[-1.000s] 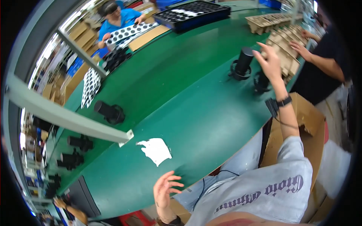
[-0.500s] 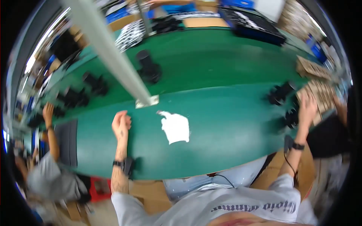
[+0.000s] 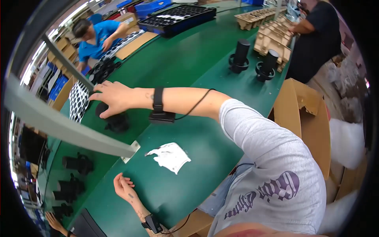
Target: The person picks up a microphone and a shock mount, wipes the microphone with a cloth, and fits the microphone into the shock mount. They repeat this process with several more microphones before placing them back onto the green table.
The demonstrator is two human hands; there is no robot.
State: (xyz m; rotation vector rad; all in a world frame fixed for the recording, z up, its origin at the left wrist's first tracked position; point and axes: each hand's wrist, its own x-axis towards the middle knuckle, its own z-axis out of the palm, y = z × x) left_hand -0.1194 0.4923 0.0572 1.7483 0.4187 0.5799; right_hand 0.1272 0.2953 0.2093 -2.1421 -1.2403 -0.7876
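Head view, so everything was bent a bit at the edges. Nearest, the left hand [image 3: 125, 187] was rested on the front edge of the green worktop [image 3: 185, 75], fingers loosely curled and holding nothing, just beside a torn white paper scrap [image 3: 170, 157]. Further out, the right hand [image 3: 112, 97] was stretched across the body, fingers spread wide and laid flat over a black cylindrical part [image 3: 114, 120] next to a grey frame bar [image 3: 59, 124]. The part wasn't actually gripped, only covered from above. Farther still, two more black parts [image 3: 252, 59] were stood upright near cardboard trays [image 3: 274, 37], and a black compartment tray [image 3: 177, 17] was seen at the far edge.

Risk-wise, probably: with the arm reached that far and the hand only flat on top, the part could get knocked over or pushed under the bar if it's grabbed sloppily. The wrist cable [image 3: 195, 104] could also get snagged.

Compared with half a second earlier, the right hand had been moved from the parts on the right over to the left side, and the left hand had been pulled back toward the edge.
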